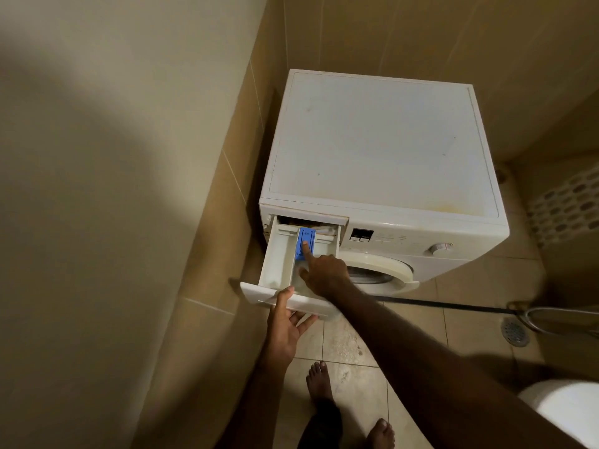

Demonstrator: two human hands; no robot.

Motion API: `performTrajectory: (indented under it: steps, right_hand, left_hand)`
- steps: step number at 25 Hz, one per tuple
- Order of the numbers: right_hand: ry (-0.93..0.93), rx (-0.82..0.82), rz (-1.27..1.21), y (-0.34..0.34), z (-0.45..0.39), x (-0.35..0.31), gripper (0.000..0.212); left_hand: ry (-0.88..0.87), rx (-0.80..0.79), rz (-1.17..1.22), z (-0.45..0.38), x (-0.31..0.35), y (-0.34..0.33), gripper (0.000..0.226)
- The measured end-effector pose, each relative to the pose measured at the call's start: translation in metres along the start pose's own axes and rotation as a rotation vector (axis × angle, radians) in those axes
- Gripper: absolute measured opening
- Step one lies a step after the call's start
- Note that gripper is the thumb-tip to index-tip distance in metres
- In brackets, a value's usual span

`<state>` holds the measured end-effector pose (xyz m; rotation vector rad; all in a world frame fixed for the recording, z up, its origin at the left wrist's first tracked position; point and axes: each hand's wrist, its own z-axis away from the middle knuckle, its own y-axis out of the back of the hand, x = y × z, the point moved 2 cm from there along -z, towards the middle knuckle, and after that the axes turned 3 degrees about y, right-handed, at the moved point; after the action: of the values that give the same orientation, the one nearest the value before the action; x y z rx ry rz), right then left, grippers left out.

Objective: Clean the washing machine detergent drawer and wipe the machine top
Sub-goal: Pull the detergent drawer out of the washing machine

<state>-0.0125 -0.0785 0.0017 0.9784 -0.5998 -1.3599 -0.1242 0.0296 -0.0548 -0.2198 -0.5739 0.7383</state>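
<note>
While the washing machine (382,163) stands in the tiled corner with its stained top not yet wiped, the detergent drawer (282,270) juts far out at its upper left. The left hand (285,325) clasps the drawer's front panel — thumb above, fingers beneath. The right hand (324,273), otherwise empty, presses one forefinger on the blue release tab (306,243). The person should probably hold the tab down firmly and draw the drawer out level — no twisting.
</note>
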Motion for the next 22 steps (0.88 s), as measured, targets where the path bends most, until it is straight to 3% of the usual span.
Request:
performTrajectory:
  steps: [5, 8, 11, 15, 19, 22]
  right_hand:
    - [0.057, 0.062, -0.105, -0.011, 0.050, 0.027, 0.067]
    - [0.003, 0.381, -0.302, -0.015, 0.096, 0.071, 0.051]
    - [-0.210, 0.650, -0.581, -0.035, 0.161, 0.134, 0.035]
    - [-0.492, 0.558, -0.863, -0.081, 0.257, 0.214, 0.040]
    - [-0.539, 0.404, -1.290, -0.118, 0.368, 0.261, 0.055]
    - [-0.535, 0.465, -1.516, -0.143, 0.449, 0.291, 0.066]
  left_hand:
    - [0.012, -0.019, -0.074, 0.034, -0.032, 0.005, 0.066]
    - [0.026, -0.052, -0.161, 0.054, -0.052, -0.002, 0.061]
    - [0.034, -0.123, -0.249, 0.076, -0.079, -0.019, 0.061]
    - [0.044, -0.247, -0.423, 0.117, -0.130, -0.057, 0.065]
    - [0.103, -0.379, -0.555, 0.169, -0.205, -0.101, 0.064]
    - [0.135, -0.508, -0.634, 0.213, -0.272, -0.133, 0.067]
